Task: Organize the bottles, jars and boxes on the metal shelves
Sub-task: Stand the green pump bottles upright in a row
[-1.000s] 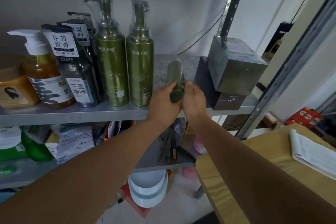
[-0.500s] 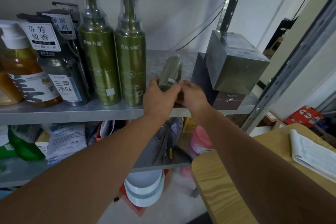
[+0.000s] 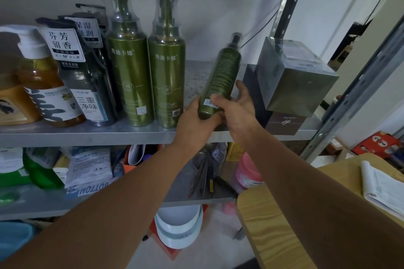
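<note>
**A:** Where's the small bottle [image 3: 220,78]?

**B:** Tilted over the shelf [image 3: 87,135], between the pump bottles [image 3: 167,85] and the boxes [image 3: 293,76]. The left hand [image 3: 194,120] curls round its base; the right hand [image 3: 238,111] clamps thumb and fingers just above (barcode sticker [image 3: 210,103] beside the thumb).

**A:** Any writing?

**B:** Pump bottles: 秀迪卡娜. The dark bottle [image 3: 89,102] says 三重净味; its tag [image 3: 63,43], 芬芳留香. The small bottle's print is too fine to read.

On the upper shelf [image 3: 87,134], a tagged bottle [image 3: 91,85] stands left of the first tall pump bottle [image 3: 131,80], the second tall pump bottle [image 3: 167,85] just right of that, and the upper box [image 3: 299,85] sits on the lower box [image 3: 284,123] at the right end, while the small bottle [image 3: 220,80], between pump bottles and boxes, tilts rightward with its base gripped by the left hand [image 3: 194,120] and right hand [image 3: 238,107].
</note>
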